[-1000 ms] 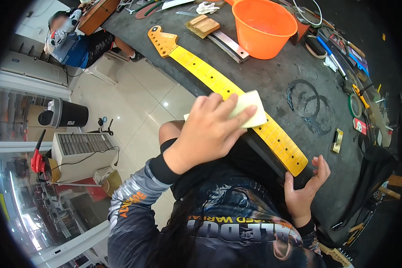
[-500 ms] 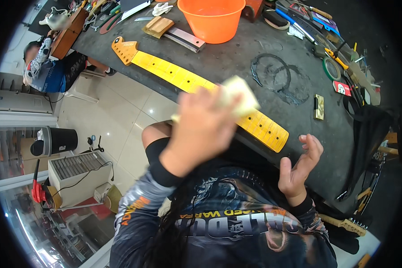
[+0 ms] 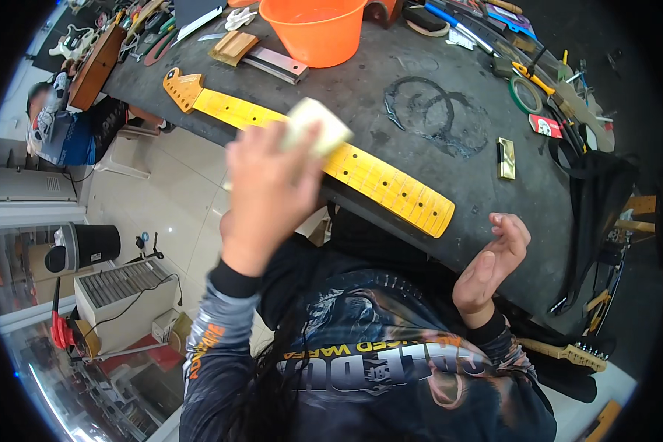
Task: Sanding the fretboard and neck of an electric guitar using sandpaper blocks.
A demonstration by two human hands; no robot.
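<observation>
The left hand (image 3: 265,188) is grasping a pale yellow pad (image 3: 318,129) over the guitar neck (image 3: 394,190), which is lying beneath it, the headstock (image 3: 183,90) pointing away to the far left. The right hand (image 3: 490,269) is hovering released, fingers loosely curled, near the neck's heel (image 3: 438,221). Farther out, an orange bucket (image 3: 315,33) is standing on the table (image 3: 449,66) beyond the neck.

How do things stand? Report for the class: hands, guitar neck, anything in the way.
Left hand gripping pale yellow pad over guitar neck. Right hand open, apart from neck. Neck lying on dark workbench. Orange bucket beyond, not in the way.
</observation>
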